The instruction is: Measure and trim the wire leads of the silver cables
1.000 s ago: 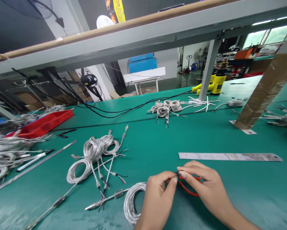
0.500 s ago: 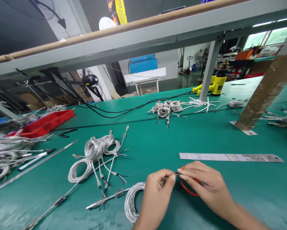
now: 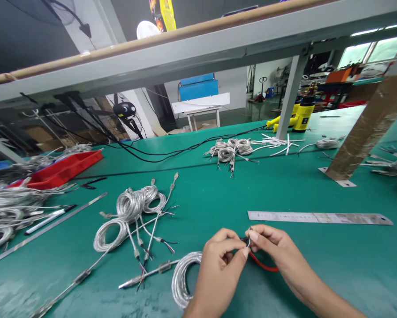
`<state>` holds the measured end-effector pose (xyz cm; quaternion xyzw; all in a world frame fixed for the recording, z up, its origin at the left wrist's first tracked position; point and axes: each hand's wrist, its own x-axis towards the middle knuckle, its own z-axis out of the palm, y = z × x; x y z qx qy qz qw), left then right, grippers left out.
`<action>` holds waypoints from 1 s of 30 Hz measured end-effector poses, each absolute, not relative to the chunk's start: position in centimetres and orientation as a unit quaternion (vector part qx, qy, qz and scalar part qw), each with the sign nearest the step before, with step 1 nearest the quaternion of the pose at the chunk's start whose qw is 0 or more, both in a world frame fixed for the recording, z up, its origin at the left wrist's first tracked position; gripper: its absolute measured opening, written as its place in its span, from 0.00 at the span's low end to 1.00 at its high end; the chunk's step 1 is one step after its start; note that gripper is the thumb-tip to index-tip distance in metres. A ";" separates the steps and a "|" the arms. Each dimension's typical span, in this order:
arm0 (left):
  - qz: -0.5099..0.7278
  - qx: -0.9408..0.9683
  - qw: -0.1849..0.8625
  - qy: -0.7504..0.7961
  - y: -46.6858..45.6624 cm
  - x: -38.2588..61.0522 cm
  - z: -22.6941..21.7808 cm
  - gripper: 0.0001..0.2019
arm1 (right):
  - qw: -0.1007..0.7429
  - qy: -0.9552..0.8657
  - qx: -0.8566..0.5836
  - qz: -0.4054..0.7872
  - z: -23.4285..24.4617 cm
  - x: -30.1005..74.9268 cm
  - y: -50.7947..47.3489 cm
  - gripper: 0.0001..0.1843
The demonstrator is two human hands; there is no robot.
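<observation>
My left hand (image 3: pixel 221 267) is closed in a pinch at the front of the table, over the right side of a clear-jacketed silver cable coil (image 3: pixel 181 282). Between its fingertips is a dark cable end with a thin pale wire (image 3: pixel 249 242) bending upward. The tip of that wire is pinched by the thumb and forefinger of my right hand (image 3: pixel 279 249). A red curved piece (image 3: pixel 264 266) shows beneath the right hand; most of it is hidden, so its kind is unclear. To the left lie several coiled silver cables (image 3: pixel 130 207) with stripped wire ends.
A steel ruler (image 3: pixel 317 217) lies beyond my right hand, another (image 3: pixel 52 227) at left beside a marker (image 3: pixel 51 221). A red tray (image 3: pixel 62 170), cable bundles (image 3: pixel 229 149) and yellow heat-gun-like tools (image 3: pixel 299 119) sit farther back. A shelf post (image 3: pixel 360 137) stands at right.
My right fingers have shifted slightly up, and the thin pale wire now shows bent between both hands. The left hand stays almost in place; less of the red piece shows.
</observation>
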<state>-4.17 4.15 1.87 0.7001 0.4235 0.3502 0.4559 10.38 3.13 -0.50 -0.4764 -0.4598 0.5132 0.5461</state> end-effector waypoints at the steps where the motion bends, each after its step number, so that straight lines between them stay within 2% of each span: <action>1: 0.362 0.690 0.463 0.423 4.2 -4.2 1.9 0.10 | 0.550 -0.445 -0.472 0.526 -0.6 10.3 3.2 0.12; 5: 0.409 0.644 0.487 0.426 4.4 -4.4 1.8 0.09 | 0.532 -0.443 -0.440 0.572 -1.4 9.8 3.0 0.18; 8: 0.419 0.629 0.501 0.421 4.5 -4.5 1.7 0.08 | 0.504 -0.483 -0.405 0.590 -2.0 9.0 2.6 0.15; 17: 0.431 0.621 0.507 0.413 4.4 -4.3 1.8 0.07 | 0.522 -0.467 -0.391 0.597 -2.0 7.7 2.0 0.11; 22: 0.463 0.586 0.533 0.397 4.1 -4.3 1.6 0.05 | 0.515 -0.470 -0.402 0.593 -1.9 7.5 1.8 0.12; 27: 0.434 0.534 0.610 0.394 4.0 -4.1 2.1 0.07 | 0.502 -0.485 -0.380 0.607 -2.4 7.3 1.6 0.13; 30: 0.440 0.532 0.606 0.396 4.0 -4.0 2.3 0.07 | 0.495 -0.492 -0.374 0.610 -2.7 7.1 1.5 0.13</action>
